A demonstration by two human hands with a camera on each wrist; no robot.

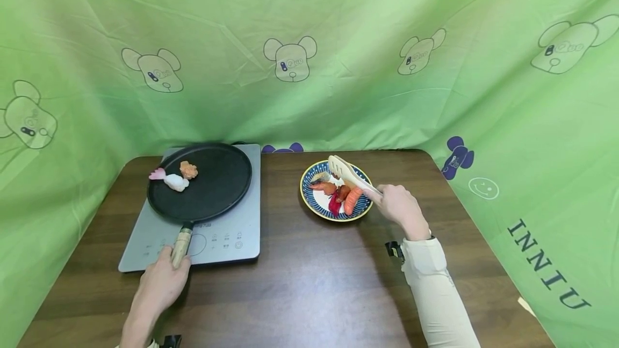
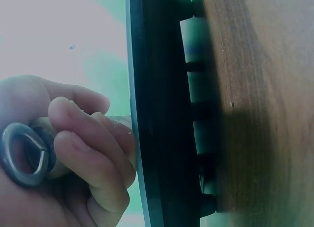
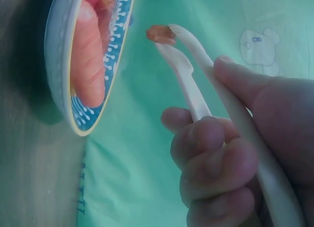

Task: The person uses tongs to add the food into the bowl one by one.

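Observation:
My left hand (image 1: 163,283) grips the wooden handle (image 1: 181,247) of a flat black pan (image 1: 213,189). On the pan's left side lie a peeled shrimp (image 1: 175,182) with a pink tail and a browned, fried-looking lump (image 1: 188,169). My right hand (image 1: 400,205) holds cream-coloured tongs (image 1: 357,178) over a blue-patterned plate (image 1: 307,201). Between the tong tips, a small reddish-brown food piece (image 3: 161,34) is pinched in the right wrist view. The plate bears several food pieces, among them an orange scored sausage (image 1: 352,201) and a red piece (image 1: 335,204).
Under the pan is a grey induction cooktop (image 1: 249,230) with touch controls, on the left of a brown wooden table (image 1: 309,283). A green curtain (image 1: 338,111) with bear prints surrounds the table at the back and sides.

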